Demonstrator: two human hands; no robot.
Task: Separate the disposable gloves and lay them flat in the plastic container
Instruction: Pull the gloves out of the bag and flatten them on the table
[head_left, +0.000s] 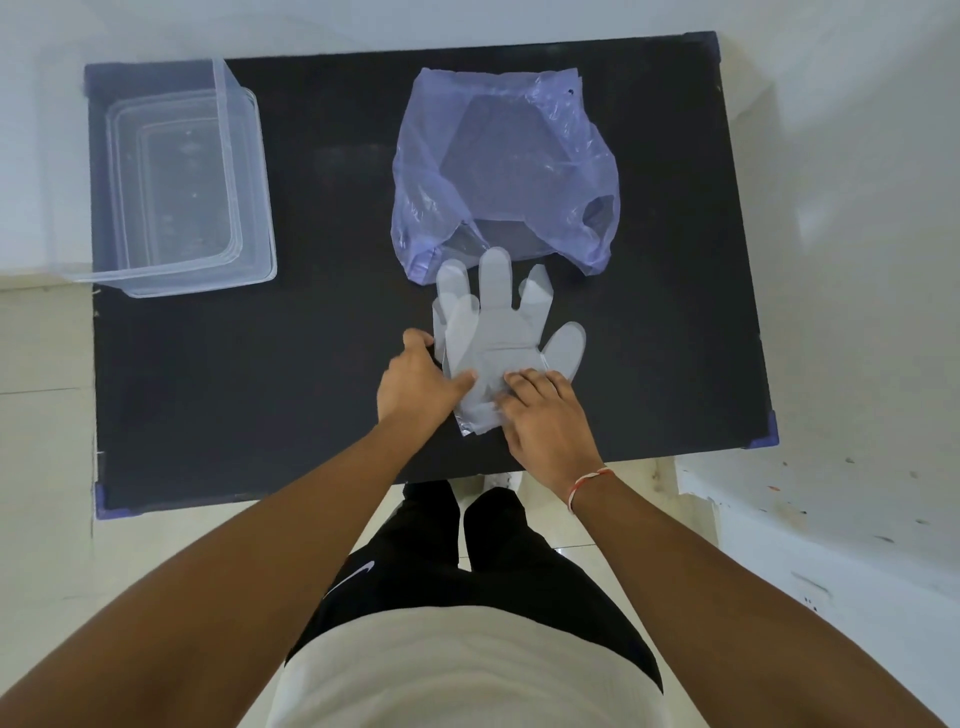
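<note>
A stack of clear disposable gloves (498, 332) lies flat on the black table (311, 364), fingers pointing away from me. My left hand (418, 382) pinches the stack's left edge near the cuff, thumb on top. My right hand (543, 415) presses fingertips down on the cuff end at the right. The clear plastic container (249, 208) stands at the table's far left corner, with nothing visible inside.
A crumpled purple plastic bag (498, 171) lies just beyond the gloves, its mouth touching their fingertips. The table's near edge runs right behind my wrists. White walls surround the table; tiled floor lies below.
</note>
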